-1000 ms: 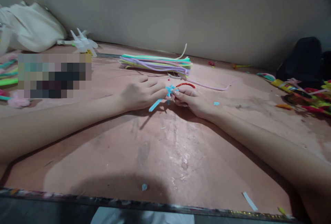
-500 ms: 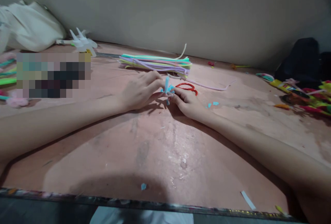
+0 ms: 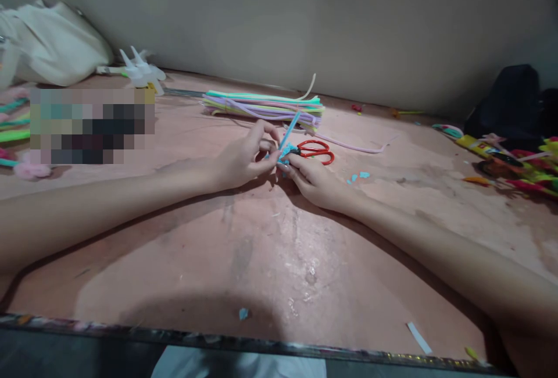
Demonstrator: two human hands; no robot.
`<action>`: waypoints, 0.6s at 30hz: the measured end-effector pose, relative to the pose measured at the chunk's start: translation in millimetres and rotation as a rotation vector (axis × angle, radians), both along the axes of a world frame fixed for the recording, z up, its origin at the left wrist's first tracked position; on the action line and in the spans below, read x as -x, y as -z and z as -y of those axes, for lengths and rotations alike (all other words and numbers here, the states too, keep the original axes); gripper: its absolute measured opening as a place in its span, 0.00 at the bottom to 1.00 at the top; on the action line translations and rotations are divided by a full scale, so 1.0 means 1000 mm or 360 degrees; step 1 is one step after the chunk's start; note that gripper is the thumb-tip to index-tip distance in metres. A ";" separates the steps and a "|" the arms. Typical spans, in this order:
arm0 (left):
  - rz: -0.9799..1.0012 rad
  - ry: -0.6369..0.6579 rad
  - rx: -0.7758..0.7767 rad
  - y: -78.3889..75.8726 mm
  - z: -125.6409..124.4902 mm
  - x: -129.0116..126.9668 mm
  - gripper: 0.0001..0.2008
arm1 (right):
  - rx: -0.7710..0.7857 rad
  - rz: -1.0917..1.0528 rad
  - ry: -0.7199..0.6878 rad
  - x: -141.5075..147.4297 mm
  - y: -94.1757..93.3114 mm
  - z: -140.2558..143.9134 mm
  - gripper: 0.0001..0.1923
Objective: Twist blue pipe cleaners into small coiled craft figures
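Near the middle of the table my left hand (image 3: 248, 155) is closed in a pinch, thumb and fingertips at the lower end of a light-blue strip (image 3: 290, 128). The strip leans up and to the right. My right hand (image 3: 317, 178) is closed too, its thumb and fingers pinching a crumpled light-blue piece (image 3: 286, 151) from the right side. The two hands' fingertips nearly meet, and they hide how the strip and the crumpled piece join. Just behind my right fingers lie scissors with red handles (image 3: 314, 146), their blades mostly covered.
A bundle of pastel pipe cleaners (image 3: 261, 107) lies behind my hands. Blue scraps (image 3: 363, 175) are to the right, another scrap (image 3: 243, 313) nearer the front edge, with a white strip (image 3: 419, 337) at front right. White nozzle bottles (image 3: 142, 70) and a white bag (image 3: 61, 46) stand at back left.
The blue strip has gone from upright to leaning right. My left hand has turned, its fingers more raised and curled round the strip's base. More of the scissors shows.
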State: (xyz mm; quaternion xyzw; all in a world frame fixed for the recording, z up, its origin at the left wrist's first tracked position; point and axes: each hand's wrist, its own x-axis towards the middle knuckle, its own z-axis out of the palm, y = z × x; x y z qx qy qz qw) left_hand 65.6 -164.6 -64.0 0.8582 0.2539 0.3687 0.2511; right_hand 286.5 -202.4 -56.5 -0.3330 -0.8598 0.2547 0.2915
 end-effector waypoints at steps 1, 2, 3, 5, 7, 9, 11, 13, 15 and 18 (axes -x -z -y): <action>0.0026 -0.0015 0.0004 0.001 0.000 0.000 0.12 | -0.0004 -0.0001 0.0018 0.000 0.001 0.000 0.12; 0.0029 -0.0029 0.0002 0.001 0.000 0.000 0.14 | -0.0006 0.0000 0.0032 0.000 0.001 -0.001 0.12; 0.0012 -0.0032 0.0002 0.000 0.000 0.000 0.15 | -0.0008 0.0001 0.0037 0.000 0.001 -0.001 0.13; -0.0012 -0.0005 0.0018 -0.003 0.001 -0.001 0.13 | -0.0010 0.0006 0.0016 -0.001 0.001 -0.001 0.13; 0.0041 0.0028 0.0080 -0.006 0.003 -0.003 0.11 | -0.0011 -0.0006 -0.0012 -0.002 -0.001 -0.001 0.13; 0.0147 0.0040 0.0175 -0.007 0.003 -0.004 0.10 | -0.0038 -0.0052 -0.0025 -0.003 -0.002 -0.001 0.12; 0.0263 0.0088 0.0306 -0.007 0.001 -0.005 0.12 | -0.0083 -0.0116 -0.0016 -0.003 -0.001 -0.001 0.10; 0.0383 0.0154 0.0441 -0.006 -0.001 -0.006 0.15 | -0.0125 -0.0169 -0.0018 -0.003 0.000 -0.002 0.09; 0.0474 0.0174 0.0496 -0.006 -0.003 -0.007 0.17 | -0.0103 -0.0227 -0.0021 -0.002 0.001 -0.003 0.09; 0.0519 0.0082 0.0331 -0.004 -0.004 -0.008 0.17 | 0.0268 -0.0379 0.0021 0.001 0.003 -0.005 0.14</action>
